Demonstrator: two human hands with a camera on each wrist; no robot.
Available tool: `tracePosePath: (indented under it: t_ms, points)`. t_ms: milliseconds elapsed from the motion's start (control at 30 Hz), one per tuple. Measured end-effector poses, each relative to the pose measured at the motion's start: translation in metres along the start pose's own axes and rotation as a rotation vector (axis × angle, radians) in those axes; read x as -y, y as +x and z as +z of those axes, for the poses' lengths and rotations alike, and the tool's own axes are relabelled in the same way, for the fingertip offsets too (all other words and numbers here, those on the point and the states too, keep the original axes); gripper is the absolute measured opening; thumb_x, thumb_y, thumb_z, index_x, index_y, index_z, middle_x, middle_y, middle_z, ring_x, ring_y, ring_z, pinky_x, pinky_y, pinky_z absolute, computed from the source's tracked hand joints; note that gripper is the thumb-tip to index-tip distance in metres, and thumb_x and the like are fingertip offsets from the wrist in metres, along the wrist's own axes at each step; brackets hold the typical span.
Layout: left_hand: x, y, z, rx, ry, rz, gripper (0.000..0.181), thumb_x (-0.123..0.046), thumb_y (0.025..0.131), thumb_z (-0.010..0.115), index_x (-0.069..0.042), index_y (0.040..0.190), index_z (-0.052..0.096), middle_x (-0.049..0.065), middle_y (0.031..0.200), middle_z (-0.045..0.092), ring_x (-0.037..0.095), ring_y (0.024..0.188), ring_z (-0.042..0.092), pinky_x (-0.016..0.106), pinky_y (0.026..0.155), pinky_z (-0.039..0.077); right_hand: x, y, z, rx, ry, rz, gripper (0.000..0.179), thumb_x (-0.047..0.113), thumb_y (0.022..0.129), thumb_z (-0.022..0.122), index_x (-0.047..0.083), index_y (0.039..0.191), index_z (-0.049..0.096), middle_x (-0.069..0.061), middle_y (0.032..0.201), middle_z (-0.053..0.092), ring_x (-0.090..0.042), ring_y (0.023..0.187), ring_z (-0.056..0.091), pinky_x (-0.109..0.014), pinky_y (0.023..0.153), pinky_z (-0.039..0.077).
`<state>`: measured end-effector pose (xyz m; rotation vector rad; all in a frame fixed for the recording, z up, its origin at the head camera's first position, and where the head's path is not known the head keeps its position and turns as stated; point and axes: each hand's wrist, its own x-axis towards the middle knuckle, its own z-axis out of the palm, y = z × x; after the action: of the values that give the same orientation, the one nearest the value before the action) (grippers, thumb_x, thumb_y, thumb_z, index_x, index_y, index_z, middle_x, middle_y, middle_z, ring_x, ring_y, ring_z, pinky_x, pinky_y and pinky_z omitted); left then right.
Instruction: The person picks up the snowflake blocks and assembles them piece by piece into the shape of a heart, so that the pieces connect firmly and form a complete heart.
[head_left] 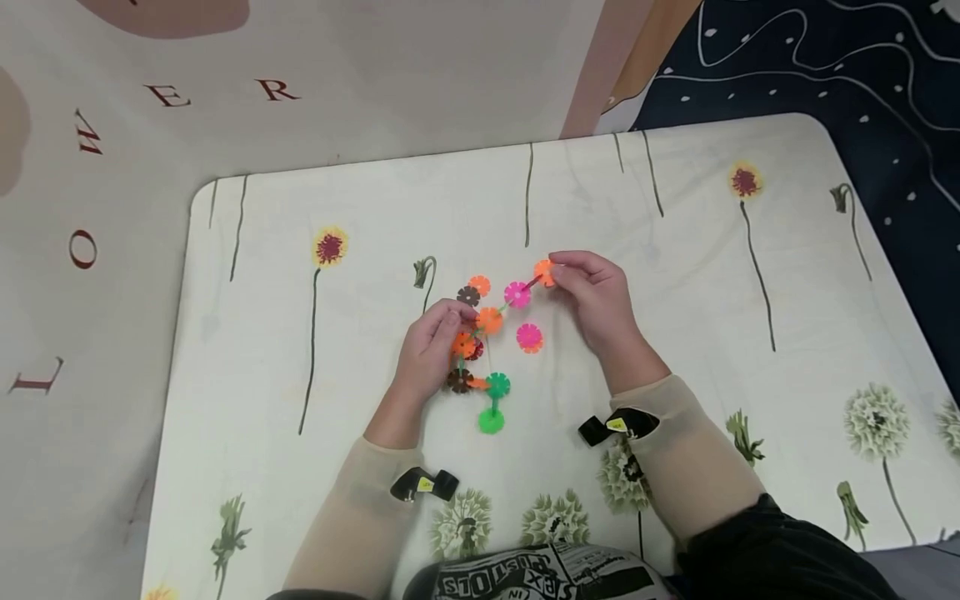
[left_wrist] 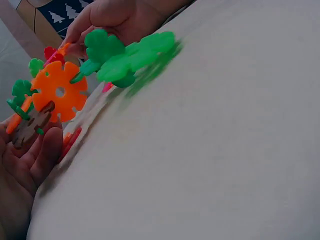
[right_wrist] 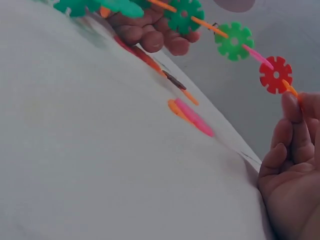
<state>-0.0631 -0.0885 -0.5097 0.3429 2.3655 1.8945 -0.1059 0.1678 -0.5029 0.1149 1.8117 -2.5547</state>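
A chain of notched plastic snowflake discs runs between both hands over the table. My right hand (head_left: 600, 307) pinches the orange end disc (head_left: 545, 272) between thumb and fingertips. A pink disc (head_left: 517, 294) and another orange disc (head_left: 490, 320) follow along the chain towards the left hand (head_left: 427, 350). That hand grips the chain near an orange disc (left_wrist: 61, 91) and a brown disc (left_wrist: 31, 129). From there the chain bends to a teal-green disc (head_left: 498, 384) and a bright green end disc (head_left: 491, 421). In the right wrist view, a red disc (right_wrist: 276, 75) sits beside the pinched one.
Loose discs lie on the table beneath the chain: a pink one (head_left: 529, 336) overlapping an orange one, a dark one (head_left: 468, 296) beside an orange one (head_left: 479, 285), and a red one partly hidden by the chain. The flower-printed tabletop (head_left: 675, 275) meets a wall (head_left: 412, 83) at the back.
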Motion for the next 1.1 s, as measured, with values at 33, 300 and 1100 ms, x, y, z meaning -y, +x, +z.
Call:
tracePosePath:
  t_ms: [33,300,1100]
  points:
    - [0.0011,0.0003,-0.0004,0.003,0.002,0.015,0.029,-0.016,0.113,0.043,0.003,0.12,0.065,0.018,0.112,0.07,0.029,0.106,0.065,0.036,0.097,0.051,0.0004,0.0007,-0.0003,-0.018,0.037,0.008,0.022,-0.006,0.099,0.069,0.008,0.108,0.083,-0.002,0.094,0.076,-0.015,0.077,0.072,-0.029,0.078,0.062]
    - [0.0049,0.0003,-0.0021,-0.031,0.014,0.063,0.046,-0.032,0.107,0.049,0.005,0.134,0.052,0.02,0.105,0.063,0.021,0.073,0.054,0.025,0.064,0.049,0.0059,0.0044,-0.0018,-0.146,0.245,0.096,0.018,0.003,0.104,0.067,0.013,0.106,0.082,-0.004,0.096,0.07,-0.014,0.079,0.066,-0.025,0.077,0.059]
    - [0.0012,-0.0013,-0.0032,0.036,0.032,0.004,0.041,0.01,0.087,0.06,0.001,0.125,0.069,0.01,0.087,0.07,0.016,0.062,0.048,0.021,0.055,0.038,0.0093,0.0103,-0.0077,-0.242,0.546,0.117,0.017,0.01,0.103,0.072,0.005,0.119,0.067,-0.008,0.097,0.07,-0.016,0.083,0.065,-0.023,0.075,0.057]
